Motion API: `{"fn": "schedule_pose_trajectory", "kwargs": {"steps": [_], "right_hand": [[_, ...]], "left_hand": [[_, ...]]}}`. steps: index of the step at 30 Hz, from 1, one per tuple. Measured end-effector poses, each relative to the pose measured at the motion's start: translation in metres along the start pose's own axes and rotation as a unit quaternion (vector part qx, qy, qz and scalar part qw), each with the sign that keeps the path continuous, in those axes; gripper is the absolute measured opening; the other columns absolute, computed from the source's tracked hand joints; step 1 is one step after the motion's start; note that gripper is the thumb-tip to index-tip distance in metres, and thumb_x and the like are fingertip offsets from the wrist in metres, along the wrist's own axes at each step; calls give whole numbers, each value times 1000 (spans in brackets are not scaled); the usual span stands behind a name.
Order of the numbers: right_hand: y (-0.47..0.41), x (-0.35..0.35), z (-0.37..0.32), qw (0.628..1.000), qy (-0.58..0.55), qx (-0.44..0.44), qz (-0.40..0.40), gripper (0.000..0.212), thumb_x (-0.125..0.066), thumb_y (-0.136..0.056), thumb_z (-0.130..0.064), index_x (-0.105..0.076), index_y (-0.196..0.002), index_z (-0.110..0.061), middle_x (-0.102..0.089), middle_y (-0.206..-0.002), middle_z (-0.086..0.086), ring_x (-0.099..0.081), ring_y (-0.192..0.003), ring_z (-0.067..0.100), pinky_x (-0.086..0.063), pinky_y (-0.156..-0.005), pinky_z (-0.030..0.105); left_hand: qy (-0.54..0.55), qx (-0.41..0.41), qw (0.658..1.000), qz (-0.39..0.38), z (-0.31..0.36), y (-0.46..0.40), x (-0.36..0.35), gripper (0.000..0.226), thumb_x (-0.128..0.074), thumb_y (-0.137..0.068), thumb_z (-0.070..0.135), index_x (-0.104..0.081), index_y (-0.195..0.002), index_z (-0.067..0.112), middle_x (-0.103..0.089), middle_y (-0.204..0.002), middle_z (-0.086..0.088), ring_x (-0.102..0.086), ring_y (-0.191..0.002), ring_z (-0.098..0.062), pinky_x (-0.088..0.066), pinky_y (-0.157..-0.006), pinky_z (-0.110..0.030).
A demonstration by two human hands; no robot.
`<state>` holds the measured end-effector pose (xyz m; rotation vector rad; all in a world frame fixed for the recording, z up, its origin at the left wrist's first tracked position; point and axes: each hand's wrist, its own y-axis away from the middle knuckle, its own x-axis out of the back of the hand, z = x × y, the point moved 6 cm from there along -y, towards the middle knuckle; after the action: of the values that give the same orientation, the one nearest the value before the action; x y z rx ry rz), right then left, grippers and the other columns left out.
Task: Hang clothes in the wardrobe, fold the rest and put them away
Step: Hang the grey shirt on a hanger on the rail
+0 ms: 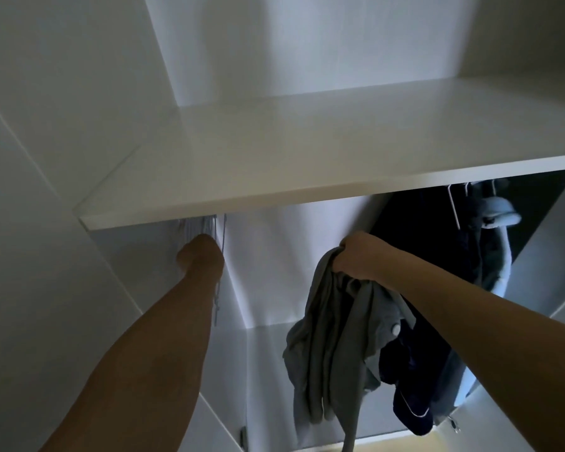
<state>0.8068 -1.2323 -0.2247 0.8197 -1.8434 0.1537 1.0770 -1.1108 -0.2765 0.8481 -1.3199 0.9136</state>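
**Grey cloth held up inside a white wardrobe**

Grey cloth point(327, 347) hangs in a bunch from the right hand point(359, 256), a little right of the middle of the frame. The fingers of this hand are curled tightly around the top of the cloth, and the rest of it falls down loose, almost to the bottom edge. A dark blue garment point(408, 386) with thin white piping hangs just beside it, under the right forearm (I cannot tell whether the hand holds this one too).

The left hand point(201, 252) reaches up in the left-middle of the frame, just below the white shelf point(307, 151). Its fingers are hidden behind the shelf edge and a pale striped garment point(196, 225), so I cannot tell if they grip something. A thin cord point(223, 236) hangs next to the wrist.

In the upper right, under the shelf, dark clothes point(470, 243) and a light blue garment point(499, 210) hang in the shadow of the wardrobe.
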Motion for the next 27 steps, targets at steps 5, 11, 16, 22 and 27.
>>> {"fn": "schedule_pose_trajectory", "kwargs": {"steps": [5, 11, 16, 22, 27], "right_hand": [[-9, -9, -3, 1000, 3, -2, -9, 19, -46, -84, -9, -39, -66, -8, -40, -62, 4, -33, -54, 17, -27, -48, 24], [-19, -13, 2, 1000, -12, -23, -14, 26, -48, -85, -9, -35, -62, -12, -36, -62, 2, -32, -54, 17, -28, -48, 24], [-19, -15, 9, 998, -42, -37, 26, 19, -49, -82, -10, -40, -65, -10, -41, -61, 3, -36, -54, 17, -28, -49, 24], [-19, -7, 27, 996, 30, -21, 80, 19, -47, -89, -21, -58, -92, -6, -51, -77, 2, -50, -73, 22, -41, -68, 27], [-20, -4, 56, 995, 13, -56, 85, 17, -46, -90, -22, -51, -77, -11, -53, -82, 3, -55, -81, 25, -44, -70, 29]], "left_hand": [[-52, -37, 998, 7, 0, -2, -4, 24, -51, -93, 9, -68, -110, 8, -66, -116, -10, -63, -109, -26, -50, -82, -34], [111, -57, 989, 74, 3, 4, 6, 30, -35, -100, 20, -53, -118, 4, -61, -119, -19, -59, -110, -35, -45, -84, -37], [244, -95, 957, 121, 10, 21, 16, 31, -31, -103, 23, -51, -113, 2, -63, -106, -23, -60, -97, -39, -39, -71, -35], [326, -173, 924, 100, 17, 77, 10, 26, -33, -103, 24, -52, -94, 9, -57, -73, -12, -59, -66, -29, -43, -57, -33], [332, -201, 921, 28, 14, 138, 1, 25, -37, -102, 24, -53, -87, 11, -55, -71, -9, -49, -61, -18, -39, -56, -27]]}}
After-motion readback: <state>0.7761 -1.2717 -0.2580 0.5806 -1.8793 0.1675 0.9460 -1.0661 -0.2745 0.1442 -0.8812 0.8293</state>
